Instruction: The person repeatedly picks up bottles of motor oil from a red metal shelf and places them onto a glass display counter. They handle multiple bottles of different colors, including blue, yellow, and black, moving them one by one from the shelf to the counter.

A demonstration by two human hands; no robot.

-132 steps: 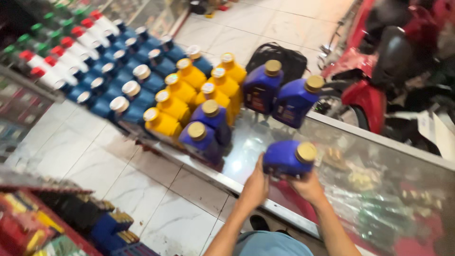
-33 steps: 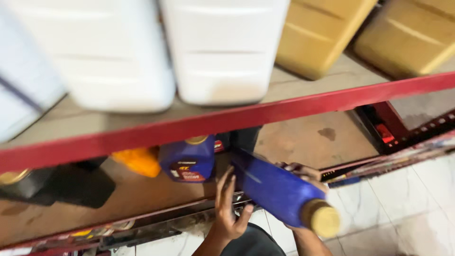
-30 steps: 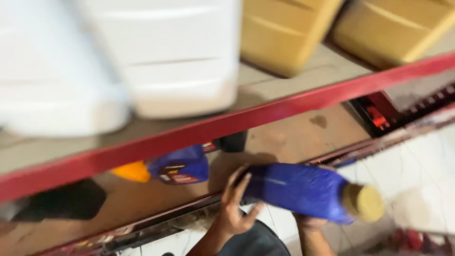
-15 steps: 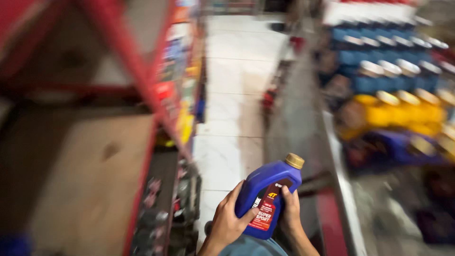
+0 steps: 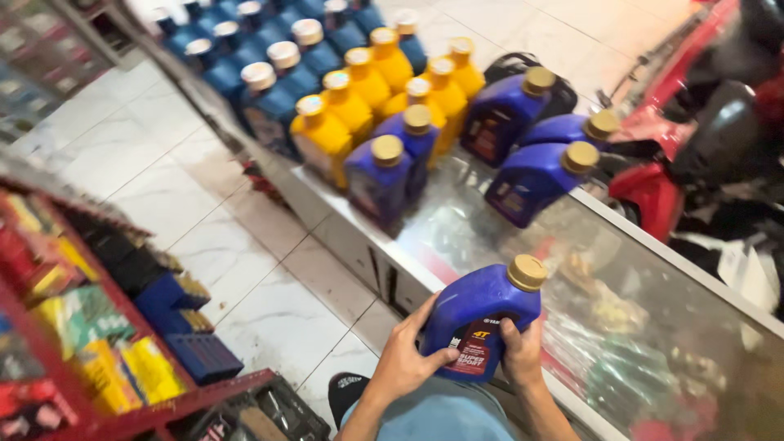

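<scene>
Both of my hands hold one blue oil bottle (image 5: 478,314) with a gold cap, low in the head view, at the near edge of a glass counter (image 5: 653,302). My left hand (image 5: 406,353) grips its left side and my right hand (image 5: 523,353) wraps its right side. The bottle tilts slightly, cap up and to the right. On the counter stand rows of other bottles: blue ones (image 5: 384,175), yellow ones (image 5: 322,135), and three more blue ones (image 5: 535,175) further right.
A red metal shelf (image 5: 122,408) with coloured boxes and packages stands at the lower left. White tiled floor (image 5: 212,237) runs between shelf and counter. A red motorbike (image 5: 702,122) is parked behind the counter at the right. A black bag (image 5: 523,65) lies beyond the bottles.
My view has swung from the red shelf round to the glass counter. The blue bottle stayed in both hands and came along, now held near the counter's edge.
</scene>
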